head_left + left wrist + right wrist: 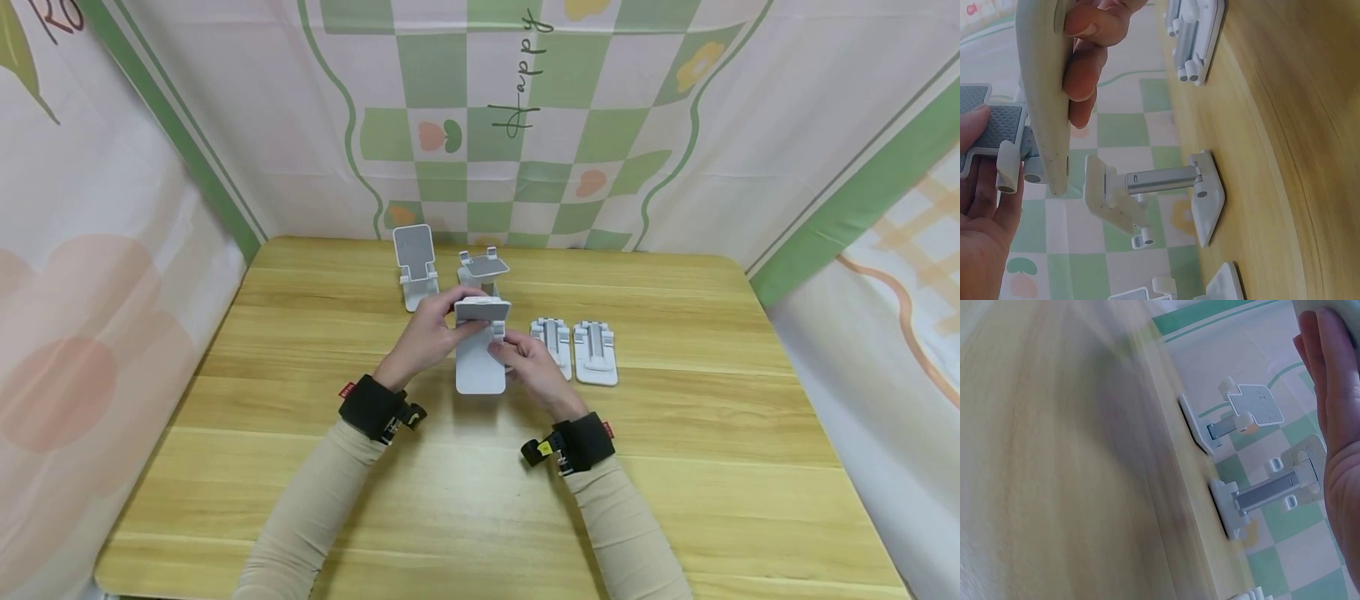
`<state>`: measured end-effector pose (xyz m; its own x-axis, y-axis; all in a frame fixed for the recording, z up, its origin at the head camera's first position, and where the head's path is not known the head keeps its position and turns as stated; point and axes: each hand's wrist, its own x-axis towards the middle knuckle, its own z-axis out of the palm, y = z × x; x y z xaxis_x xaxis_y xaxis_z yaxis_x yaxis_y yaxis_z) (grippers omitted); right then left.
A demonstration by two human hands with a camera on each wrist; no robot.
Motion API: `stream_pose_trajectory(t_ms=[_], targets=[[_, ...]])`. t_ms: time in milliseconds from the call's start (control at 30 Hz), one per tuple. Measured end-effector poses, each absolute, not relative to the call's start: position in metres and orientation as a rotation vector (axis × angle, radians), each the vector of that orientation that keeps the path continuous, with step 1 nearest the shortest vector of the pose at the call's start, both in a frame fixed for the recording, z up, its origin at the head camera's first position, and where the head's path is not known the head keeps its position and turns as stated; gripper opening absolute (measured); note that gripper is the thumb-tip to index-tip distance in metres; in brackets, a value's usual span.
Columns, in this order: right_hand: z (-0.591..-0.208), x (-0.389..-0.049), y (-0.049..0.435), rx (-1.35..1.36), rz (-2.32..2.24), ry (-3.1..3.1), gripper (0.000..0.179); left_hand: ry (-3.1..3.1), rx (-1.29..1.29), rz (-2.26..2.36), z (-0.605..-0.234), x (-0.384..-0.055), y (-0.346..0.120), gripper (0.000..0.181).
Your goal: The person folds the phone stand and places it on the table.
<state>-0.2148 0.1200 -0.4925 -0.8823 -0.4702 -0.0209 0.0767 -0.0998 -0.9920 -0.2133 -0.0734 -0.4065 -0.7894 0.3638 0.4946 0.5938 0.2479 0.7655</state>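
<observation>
Head view: above the brown wooden table [675,467], a white plastic folding stand [481,367] points its long axis toward that table's near edge, pinched by left hand [432,331] and right hand [536,367]. Left wrist: thumb on its grey pad [1007,127]. Right wrist: grip largely cropped.

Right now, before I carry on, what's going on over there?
Someone holds a white folding stand above the wooden table, the left grip at its grey-padded plate and the right grip at its base. Towards the back, two unfolded stands rest on the table. On the right, two folded stands lie side by side.
</observation>
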Motion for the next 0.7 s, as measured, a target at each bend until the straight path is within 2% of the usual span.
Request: stream_pose_trajectory(t_ms=[633, 700], targets=[[-0.492, -0.213, 0.118, -0.409, -2.044, 1.825, 0.046, -2.274, -0.885, -1.545, -0.409, -0.213, -0.073, 0.027], [-0.492, -0.213, 0.118, -0.409, -2.042, 1.829, 0.046, -2.266, -0.887, -1.556, -0.418, -0.219, -0.074, 0.027]])
